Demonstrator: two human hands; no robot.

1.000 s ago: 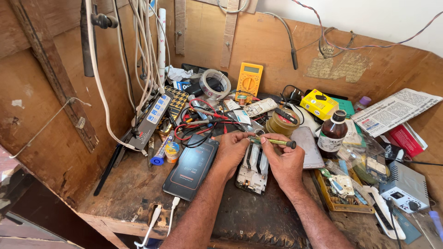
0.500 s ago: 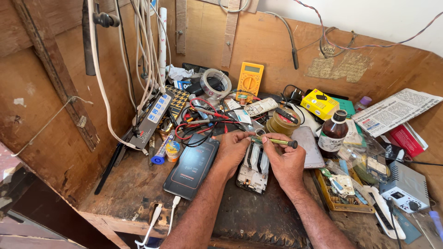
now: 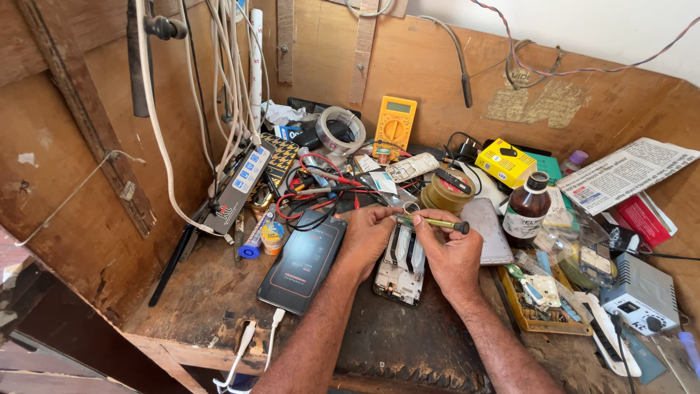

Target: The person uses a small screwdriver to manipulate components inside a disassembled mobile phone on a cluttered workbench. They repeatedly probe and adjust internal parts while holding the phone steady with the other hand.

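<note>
Yellow multimeter [image 3: 394, 125], tape roll [image 3: 340, 130], brown bottle [image 3: 526, 210], black phone [image 3: 302, 261], folded newspaper [image 3: 627, 174], power strip [image 3: 240, 187]

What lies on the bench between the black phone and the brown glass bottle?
In the head view, both hands and the opened phone lie between black phone and brown bottle.

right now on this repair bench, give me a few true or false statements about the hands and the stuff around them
1. The right hand holds a green-handled screwdriver. True.
2. The left hand holds the roll of clear tape. False: the tape lies at the back of the bench, far from both hands; the left hand rests on the opened phone.
3. A dark smartphone lies beside the left forearm with a white cable at its near end. True.
4. The yellow multimeter lies flat under the right hand. False: it leans against the back wall.
5. The brown glass bottle stands upright, cap on. True.
</note>
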